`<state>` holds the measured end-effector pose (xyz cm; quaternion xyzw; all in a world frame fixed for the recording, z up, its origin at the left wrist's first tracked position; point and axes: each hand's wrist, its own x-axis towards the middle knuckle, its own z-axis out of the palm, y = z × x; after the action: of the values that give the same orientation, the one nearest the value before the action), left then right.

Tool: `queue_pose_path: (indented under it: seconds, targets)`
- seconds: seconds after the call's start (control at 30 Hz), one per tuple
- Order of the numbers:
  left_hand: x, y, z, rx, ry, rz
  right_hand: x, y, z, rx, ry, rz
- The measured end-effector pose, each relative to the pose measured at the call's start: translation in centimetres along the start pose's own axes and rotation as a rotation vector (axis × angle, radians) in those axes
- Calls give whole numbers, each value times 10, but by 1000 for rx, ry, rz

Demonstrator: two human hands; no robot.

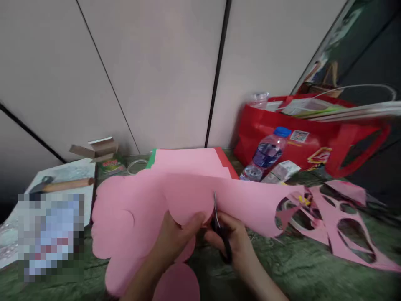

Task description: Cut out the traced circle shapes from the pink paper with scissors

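Observation:
With its thumb on top, my left hand (180, 236) grips a pink paper sheet (250, 205) by a rounded edge. My right hand (234, 240) has its fingers in the black handles of a pair of scissors (226, 244). The metal blades point away from me and stand at the sheet, just right of my left thumb. Below and left lie several pink scalloped cut shapes (114, 209), overlapping, and a rounded pink piece (178, 284) is nearest me. To the right, the sheet runs into offcuts (335, 234) with oval holes.
Behind the pink sheets are green and red sheets (227, 161). A water bottle (266, 154) leans against a red bag (300, 129) at the right. A small open box (109, 156) and a hammer (67, 185) lie left. A pale wall (163, 75) closes the back.

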<state>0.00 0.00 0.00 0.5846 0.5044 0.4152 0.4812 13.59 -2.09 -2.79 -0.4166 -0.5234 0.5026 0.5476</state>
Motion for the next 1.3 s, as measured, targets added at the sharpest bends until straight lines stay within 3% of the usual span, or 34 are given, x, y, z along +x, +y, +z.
queue_pose_path:
  seconds: [0.43,0.97,1.3]
  targets:
    - [4,5,0,6,35,1,2,1,1,110,1,52]
    - [5,0,-1,25,37,15,2,-3,1,49,0,33]
    - [6,-2,-3,56,32,36,1,-4,1,18,7,95]
